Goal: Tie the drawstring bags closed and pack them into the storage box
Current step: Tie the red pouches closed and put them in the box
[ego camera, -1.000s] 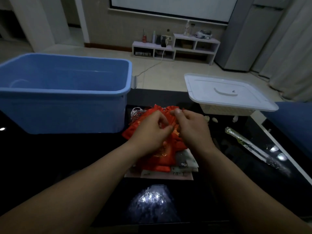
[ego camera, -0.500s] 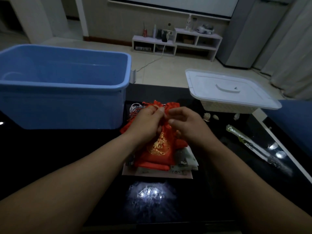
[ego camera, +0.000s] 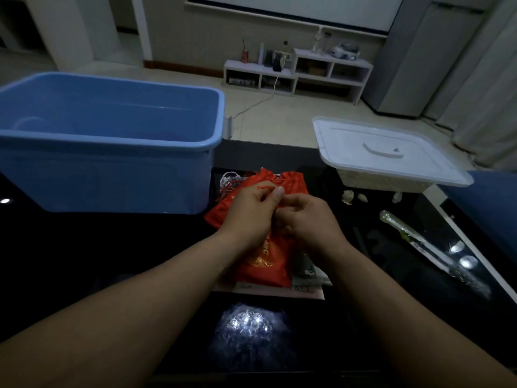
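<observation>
Red cord [ego camera: 263, 187] is being pinched by the left hand's [ego camera: 249, 217] fingers, the right hand's [ego camera: 307, 219] seemingly clamping its other end, above the bag [ego camera: 265, 259] lying near the table's [ego camera: 84, 261] far edge beside the box [ego camera: 112, 141], so both ends should be pulling apart evenly.

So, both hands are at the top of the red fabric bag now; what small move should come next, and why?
Probably draw the thin red cord tight. The left hand pinches it above the red fabric drawstring bag, the right hand grips the bag's gathered mouth, and the bag lies on a pile of other bags beside the blue plastic storage box, not in it.
</observation>
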{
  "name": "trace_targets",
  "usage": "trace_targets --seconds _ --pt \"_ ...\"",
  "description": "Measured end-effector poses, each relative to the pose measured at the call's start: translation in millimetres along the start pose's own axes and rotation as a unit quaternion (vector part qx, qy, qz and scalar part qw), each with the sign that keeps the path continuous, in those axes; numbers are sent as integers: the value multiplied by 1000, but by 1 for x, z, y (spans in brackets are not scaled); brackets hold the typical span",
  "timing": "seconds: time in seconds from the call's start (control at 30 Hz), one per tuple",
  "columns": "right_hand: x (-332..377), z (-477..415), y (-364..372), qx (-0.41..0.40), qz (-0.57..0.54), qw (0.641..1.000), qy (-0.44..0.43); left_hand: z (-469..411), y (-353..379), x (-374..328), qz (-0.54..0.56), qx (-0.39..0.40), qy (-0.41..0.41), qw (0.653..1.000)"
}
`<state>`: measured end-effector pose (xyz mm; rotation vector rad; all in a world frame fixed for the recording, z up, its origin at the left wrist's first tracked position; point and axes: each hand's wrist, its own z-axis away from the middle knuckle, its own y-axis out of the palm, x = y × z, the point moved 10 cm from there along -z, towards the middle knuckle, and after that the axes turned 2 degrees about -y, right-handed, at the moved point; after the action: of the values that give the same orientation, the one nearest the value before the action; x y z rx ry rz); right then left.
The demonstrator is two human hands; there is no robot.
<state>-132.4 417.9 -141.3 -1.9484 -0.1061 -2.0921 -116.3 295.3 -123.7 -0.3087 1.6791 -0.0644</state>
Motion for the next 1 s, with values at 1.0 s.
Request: trace_targets --seconds 1.0 --pt "9 -3 1 41 197 978 -59 -4 -2 -19 -84 121 -56 988"
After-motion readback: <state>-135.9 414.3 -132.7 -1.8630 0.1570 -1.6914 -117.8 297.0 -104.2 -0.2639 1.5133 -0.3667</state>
